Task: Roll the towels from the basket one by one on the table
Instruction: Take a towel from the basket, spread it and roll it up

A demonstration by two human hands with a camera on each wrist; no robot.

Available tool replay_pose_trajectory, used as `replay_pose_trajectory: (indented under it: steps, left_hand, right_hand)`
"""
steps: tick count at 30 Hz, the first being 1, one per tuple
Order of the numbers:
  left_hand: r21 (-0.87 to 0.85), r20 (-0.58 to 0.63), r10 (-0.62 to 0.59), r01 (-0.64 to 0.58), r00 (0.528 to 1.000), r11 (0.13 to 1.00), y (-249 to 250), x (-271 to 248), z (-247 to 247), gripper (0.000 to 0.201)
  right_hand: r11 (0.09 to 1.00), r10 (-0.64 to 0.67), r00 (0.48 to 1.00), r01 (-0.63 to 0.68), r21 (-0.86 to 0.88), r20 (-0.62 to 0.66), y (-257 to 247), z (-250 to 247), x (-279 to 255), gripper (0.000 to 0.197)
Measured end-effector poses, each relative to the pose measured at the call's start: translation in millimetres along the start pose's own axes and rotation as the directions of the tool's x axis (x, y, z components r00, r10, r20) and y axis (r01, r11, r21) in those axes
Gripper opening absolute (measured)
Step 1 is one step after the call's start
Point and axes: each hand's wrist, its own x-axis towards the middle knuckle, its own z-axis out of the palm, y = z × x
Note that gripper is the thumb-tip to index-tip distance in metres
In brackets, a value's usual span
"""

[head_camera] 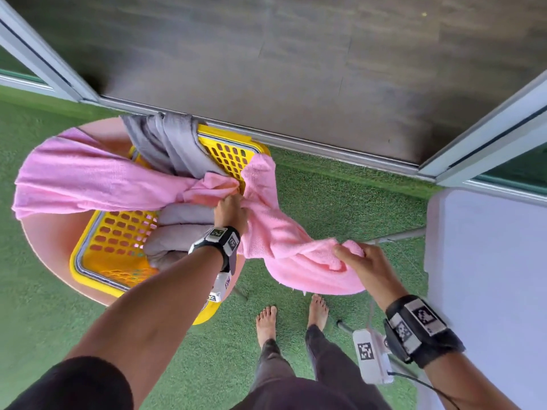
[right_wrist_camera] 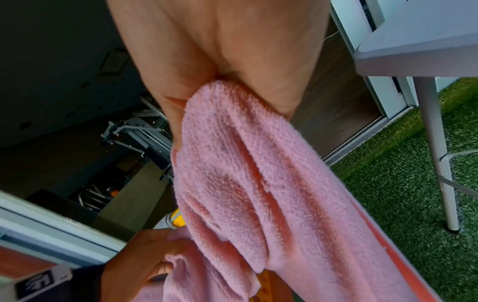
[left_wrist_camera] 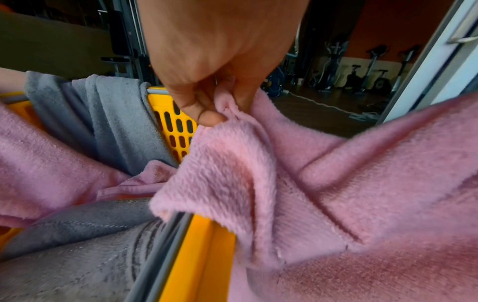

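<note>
Pink towel (head_camera: 88, 179): bunched, stretched from the basket toward 4 o'clock.
Grey towels (head_camera: 168, 143): crumpled inside.
Basket (head_camera: 115, 232): yellow, perforated.

I see the pink towel (head_camera: 88, 176) as fluffy matt terry cloth with a looped pile and stitched hem. Grey towels (head_camera: 168, 143) look like soft matt fleecy cloth, shorter nap. Basket (head_camera: 112, 232) is glossy yellow perforated plastic with a grey rim strip. Round pink seat (head_camera: 44, 235) under it looks like smooth plastic. Ground is rough green artificial turf (head_camera: 44, 315). Table (head_camera: 488, 261) top is smooth matt pale plastic; its legs are painted metal tube. Door frame (head_camera: 325, 149) looks like brushed metal. Indoor floor (head_camera: 296, 54) is dark matt wood-look planking.
</note>
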Motion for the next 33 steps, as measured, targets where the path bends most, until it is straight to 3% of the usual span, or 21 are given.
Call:
replay_pose_trajectory:
  steps: [6,10,14,17,19,20,23,25,28,33]
  left_hand:
    - [-0.134,-0.004,0.250,-0.248,0.968,0.959,42,-18,-16,0.017]
    - [-0.255,0.082,0.401,-0.370,0.913,0.894,99,-26,-16,0.013]
    - [-0.395,0.139,0.534,-0.448,0.834,0.802,148,-40,-26,0.012]
    - [-0.369,0.139,0.571,-0.492,0.809,0.788,169,-45,-29,0.032]
    - [-0.381,0.198,0.562,-0.465,0.803,0.799,179,-50,-34,0.038]
    - [-0.476,0.248,0.572,-0.416,0.782,0.775,185,-56,-40,0.036]
    - [-0.780,0.355,0.619,-0.144,0.700,0.610,202,-83,-70,0.025]
    - [-0.862,0.328,0.641,-0.057,0.694,0.504,206,-93,-88,0.022]
    - [-0.917,0.235,0.668,-0.068,0.706,0.394,208,-95,-113,0.007]
    - [-0.924,0.023,0.661,-0.237,0.750,0.300,222,-88,-152,0.019]
  right_hand:
    - [0.998,0.017,0.992,-0.009,0.065,-0.124,-7,-27,-17,0.046]
    - [0.995,0.030,0.981,-0.010,0.104,-0.192,-14,-43,-31,0.070]
    - [0.989,0.037,0.946,0.011,0.146,-0.322,-25,-63,-47,0.061]
    - [0.984,0.003,0.927,0.064,0.166,-0.374,-37,-75,-54,0.064]
    - [0.984,-0.039,0.923,0.101,0.145,-0.384,-46,-83,-53,0.073]
    - [0.985,-0.061,0.924,0.118,0.129,-0.378,-53,-86,-53,0.074]
    - [0.979,-0.152,0.910,0.191,0.066,-0.386,-81,-93,-46,0.056]
    - [0.971,-0.210,0.888,0.239,0.021,-0.408,-106,-96,-40,0.046]
    - [0.941,-0.309,0.857,0.338,-0.002,-0.413,-144,-102,-34,0.039]
    - [0.911,-0.384,0.826,0.412,-0.023,-0.413,-183,-113,-27,0.039]
